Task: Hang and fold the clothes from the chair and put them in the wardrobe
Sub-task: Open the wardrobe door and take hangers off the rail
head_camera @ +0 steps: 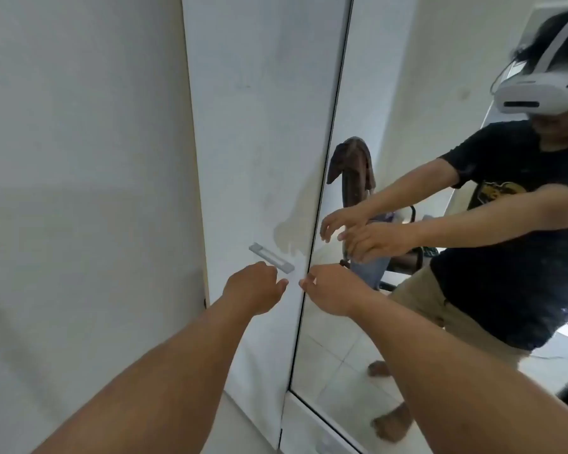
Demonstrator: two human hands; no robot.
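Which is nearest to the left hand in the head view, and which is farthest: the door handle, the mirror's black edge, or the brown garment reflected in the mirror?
From the left hand:
1. Door handle, just above the fingers on the white door.
2. Mirror's black edge, to the right, past the handle.
3. Brown garment, up and right, seen only as a reflection over the chair.

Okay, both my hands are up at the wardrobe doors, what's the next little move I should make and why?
Probably hook the left hand onto the door handle just above its fingertips and pull the white door open. Both doors look shut, neither hand grips anything yet, and the right hand sits at the mirrored door's edge. The clothes on the chair, seen in the mirror, need the wardrobe open.
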